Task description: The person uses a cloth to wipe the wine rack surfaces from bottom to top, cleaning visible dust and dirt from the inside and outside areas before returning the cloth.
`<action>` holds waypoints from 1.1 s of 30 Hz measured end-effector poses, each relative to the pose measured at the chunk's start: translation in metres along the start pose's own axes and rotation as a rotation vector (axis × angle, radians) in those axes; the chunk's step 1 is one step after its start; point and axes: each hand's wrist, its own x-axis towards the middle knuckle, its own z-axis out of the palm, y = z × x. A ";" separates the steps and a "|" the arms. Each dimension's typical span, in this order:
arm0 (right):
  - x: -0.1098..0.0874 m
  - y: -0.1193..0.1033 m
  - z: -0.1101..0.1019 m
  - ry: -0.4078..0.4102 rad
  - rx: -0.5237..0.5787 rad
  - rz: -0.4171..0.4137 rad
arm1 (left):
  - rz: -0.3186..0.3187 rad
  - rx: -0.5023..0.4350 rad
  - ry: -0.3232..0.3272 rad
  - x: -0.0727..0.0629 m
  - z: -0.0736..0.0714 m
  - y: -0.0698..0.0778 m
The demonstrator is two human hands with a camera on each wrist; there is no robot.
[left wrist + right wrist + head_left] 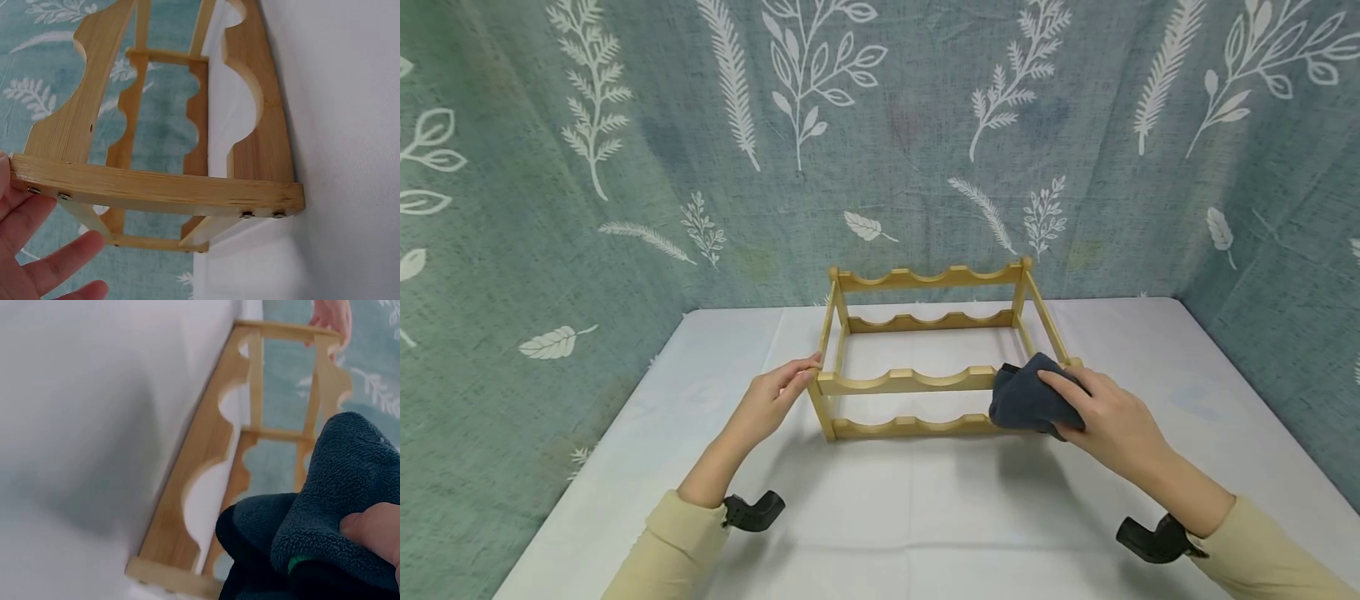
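A two-tier wooden rack [910, 382] with scalloped rails stands on the white-covered table. At its front left corner, my left hand [778, 396] pinches the top end of the upright; in the left wrist view, the thumb and forefinger meet the post [156, 187] while the other fingers are spread below it. My right hand [1108, 417] grips a bunched dark blue cloth [1033, 396] against the rack's front right corner. In the right wrist view the thumb presses into the fuzzy cloth [337, 487], which hides part of the rack's upper rail and that corner.
The white tablecloth [865, 517] spreads around the rack. Teal curtains [910, 183] with white leaf prints rise behind the table and along both sides. A black wrist camera [754, 512] sits on the left wrist, another black camera [1157, 540] on the right.
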 end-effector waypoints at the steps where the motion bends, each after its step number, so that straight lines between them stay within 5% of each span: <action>1: -0.002 0.002 -0.002 0.004 -0.003 0.007 | -0.002 -0.001 -0.001 0.000 0.000 0.000; 12: -0.009 0.011 -0.012 0.036 0.028 0.037 | -0.003 0.002 -0.005 0.002 0.001 0.001; 17: -0.003 -0.005 -0.013 0.028 0.041 -0.001 | 0.004 0.005 -0.022 0.001 -0.003 0.000; 26: 0.036 -0.049 0.008 -0.009 0.173 -0.136 | -0.026 -0.019 -0.081 0.001 -0.012 0.003; 33: 0.068 -0.016 -0.025 0.154 0.124 0.002 | -0.010 -0.004 -0.084 0.000 -0.010 0.003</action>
